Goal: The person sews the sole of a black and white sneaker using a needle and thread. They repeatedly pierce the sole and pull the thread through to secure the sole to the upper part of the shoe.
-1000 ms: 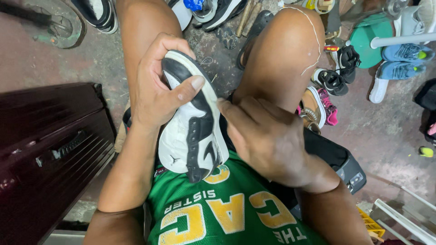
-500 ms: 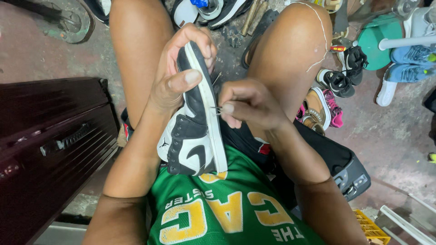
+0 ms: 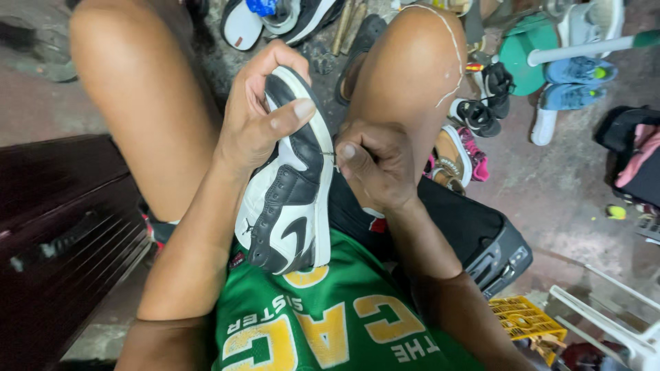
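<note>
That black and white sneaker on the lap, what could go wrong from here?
The right hand pinches something thin at the sole edge of the sneaker, close to the left hand's thumb; a slip might prick it. The shoe rests only on the lap, so it could twist. The thread over the knee could snag.

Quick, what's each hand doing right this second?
Left hand: closed around the toe end of the black-and-white sneaker, holding it up.
Right hand: fingers pinched shut at the sneaker's sole edge; what it grips is too small to tell.
</note>
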`<state>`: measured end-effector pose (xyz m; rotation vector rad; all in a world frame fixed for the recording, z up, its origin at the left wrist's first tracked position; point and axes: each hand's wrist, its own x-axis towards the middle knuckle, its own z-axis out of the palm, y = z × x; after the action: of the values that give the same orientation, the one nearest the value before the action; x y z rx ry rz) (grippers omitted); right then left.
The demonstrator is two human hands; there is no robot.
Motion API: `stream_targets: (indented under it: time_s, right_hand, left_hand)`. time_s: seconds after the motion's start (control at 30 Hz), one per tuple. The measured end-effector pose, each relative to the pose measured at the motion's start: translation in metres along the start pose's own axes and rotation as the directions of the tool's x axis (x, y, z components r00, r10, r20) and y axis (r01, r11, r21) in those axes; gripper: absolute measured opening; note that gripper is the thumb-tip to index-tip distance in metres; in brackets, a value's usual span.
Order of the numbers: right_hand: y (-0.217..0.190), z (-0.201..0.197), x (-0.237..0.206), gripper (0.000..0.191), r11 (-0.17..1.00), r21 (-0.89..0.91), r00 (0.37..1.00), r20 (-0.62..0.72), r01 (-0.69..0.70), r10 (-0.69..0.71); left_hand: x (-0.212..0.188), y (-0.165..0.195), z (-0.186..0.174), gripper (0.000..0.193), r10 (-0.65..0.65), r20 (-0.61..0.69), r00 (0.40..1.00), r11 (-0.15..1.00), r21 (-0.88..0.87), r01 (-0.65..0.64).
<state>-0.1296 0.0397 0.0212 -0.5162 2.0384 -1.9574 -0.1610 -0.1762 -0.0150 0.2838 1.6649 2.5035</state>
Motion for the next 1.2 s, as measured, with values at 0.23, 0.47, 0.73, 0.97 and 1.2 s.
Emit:
stream_targets:
  time_s: [0.23, 0.47, 0.73, 0.97, 1.2]
  right_hand:
    - [-0.048, -0.034, 0.004, 0.033, 0.831, 0.337, 0.897, -0.194, 0.442, -0.398]
    - [-0.034, -0.034, 0.035, 0.022, 0.856, 0.488, 0.932, -0.363, 0.172, 0.020]
    - [-0.074, 0.033, 0.074, 0.050, 0.959, -0.275, 0.996, -0.040, 0.067, -0.081]
    - [-0.064, 0.028, 0.088, 0.012, 0.973, -0.228, 0.998, 0.058, 0.035, -0.022]
    - [-0.063, 0.010, 0.070, 0.017, 0.991, -0.002, 0.981, 0.142, -0.134, 0.133]
  left_hand:
    - [0.020, -0.005, -0.012, 0.021, -0.095, -0.231, 0.968, 0.992, -0.108, 0.071]
    - [0.006, -0.005, -0.034, 0.022, 0.124, -0.119, 0.985, 0.992, -0.013, -0.127]
    - [0.017, 0.055, -0.043, 0.025, 0.116, -0.076, 0.990, 0.988, 0.112, -0.107]
    - [0.009, 0.044, -0.040, 0.027, 0.100, -0.083, 0.992, 0.989, 0.120, -0.089]
    - [0.012, 0.045, -0.038, 0.028, 0.005, -0.069, 0.998, 1.000, 0.006, -0.005]
